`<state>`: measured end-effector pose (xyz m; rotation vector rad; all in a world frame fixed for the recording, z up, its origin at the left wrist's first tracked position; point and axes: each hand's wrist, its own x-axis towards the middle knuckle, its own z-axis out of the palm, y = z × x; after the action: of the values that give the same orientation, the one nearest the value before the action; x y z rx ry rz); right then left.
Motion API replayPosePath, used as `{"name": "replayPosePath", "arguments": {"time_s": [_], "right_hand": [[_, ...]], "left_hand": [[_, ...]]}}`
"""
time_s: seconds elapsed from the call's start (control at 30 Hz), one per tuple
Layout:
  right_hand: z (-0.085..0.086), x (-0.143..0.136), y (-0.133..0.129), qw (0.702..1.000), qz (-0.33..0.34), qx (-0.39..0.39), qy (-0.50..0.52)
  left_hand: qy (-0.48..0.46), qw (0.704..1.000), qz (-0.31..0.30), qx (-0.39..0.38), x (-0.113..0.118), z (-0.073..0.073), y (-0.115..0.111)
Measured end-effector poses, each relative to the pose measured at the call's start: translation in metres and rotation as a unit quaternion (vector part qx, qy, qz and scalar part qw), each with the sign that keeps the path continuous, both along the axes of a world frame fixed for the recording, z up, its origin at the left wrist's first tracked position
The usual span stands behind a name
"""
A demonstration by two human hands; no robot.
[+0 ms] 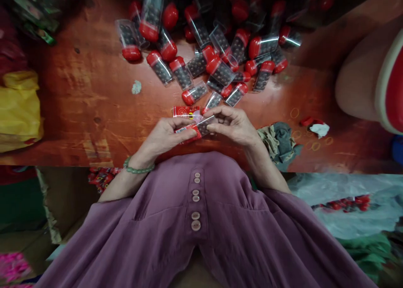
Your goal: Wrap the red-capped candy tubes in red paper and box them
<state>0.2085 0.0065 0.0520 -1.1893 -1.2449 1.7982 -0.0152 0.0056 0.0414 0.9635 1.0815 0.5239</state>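
Observation:
Close in front of my body, my left hand [168, 133] pinches a red printed card [186, 133] with a barcode on it. My right hand [234, 126] grips a clear tube of small dark balls [206, 126] by its right end. The tube's left end meets the card; whether it lies on it or goes inside, I cannot tell. Just beyond my left fingers, a second red printed card [185, 111] with a yellow and black picture lies on the table. Another filled tube [212, 101] rests past my right fingertips.
Several red-capped tubes [189, 57] are heaped at the back of the table [94, 90]. A crumpled grey cloth [280, 141] lies right of my right hand, near rubber bands [315, 145]. A pale bucket [359, 82] stands far right, a yellow bag [19, 111] far left.

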Motion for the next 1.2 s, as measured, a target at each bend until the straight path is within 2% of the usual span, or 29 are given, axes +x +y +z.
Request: {"name": "replayPosePath", "arguments": {"time_s": [0.1, 0.2, 0.3, 0.4, 0.53, 0.67, 0.77, 0.87, 0.97, 1.1, 1.2], "right_hand": [[-0.011, -0.010, -0.005, 0.994, -0.099, -0.026, 0.048], [-0.020, -0.027, -0.011, 0.983, -0.171, -0.026, 0.066], [-0.023, -0.043, -0.014, 0.981, -0.181, -0.013, 0.076], [-0.020, -0.049, -0.014, 0.988, -0.143, -0.004, 0.063], [-0.018, -0.050, -0.015, 0.992, -0.122, 0.013, 0.032], [-0.018, -0.056, -0.018, 0.981, -0.153, 0.113, -0.038], [-0.017, -0.061, -0.018, 0.982, -0.137, 0.118, -0.053], [-0.017, -0.063, -0.014, 0.988, -0.122, 0.089, -0.022], [-0.018, -0.063, -0.011, 0.989, -0.111, 0.094, 0.000], [-0.020, -0.063, -0.009, 0.992, -0.101, 0.052, 0.051], [-0.022, -0.066, -0.011, 0.993, -0.095, 0.055, 0.031]], "left_hand": [[-0.101, 0.987, 0.116, -0.039, -0.010, 0.000, -0.006], [-0.152, 0.966, 0.199, -0.066, -0.001, 0.001, -0.014], [-0.140, 0.945, 0.286, -0.071, 0.014, 0.002, -0.016], [-0.127, 0.933, 0.332, -0.054, 0.020, 0.004, -0.012], [-0.072, 0.941, 0.331, 0.003, 0.015, -0.002, -0.011], [0.013, 0.938, 0.342, 0.045, 0.013, -0.015, -0.015], [-0.025, 0.936, 0.349, 0.030, 0.013, -0.016, -0.013], [-0.098, 0.927, 0.363, 0.011, 0.013, -0.008, -0.010], [-0.131, 0.921, 0.367, 0.010, 0.014, -0.001, -0.011], [-0.143, 0.943, 0.300, -0.007, 0.016, -0.003, -0.018], [-0.137, 0.953, 0.269, -0.032, 0.017, -0.006, -0.024]]}}
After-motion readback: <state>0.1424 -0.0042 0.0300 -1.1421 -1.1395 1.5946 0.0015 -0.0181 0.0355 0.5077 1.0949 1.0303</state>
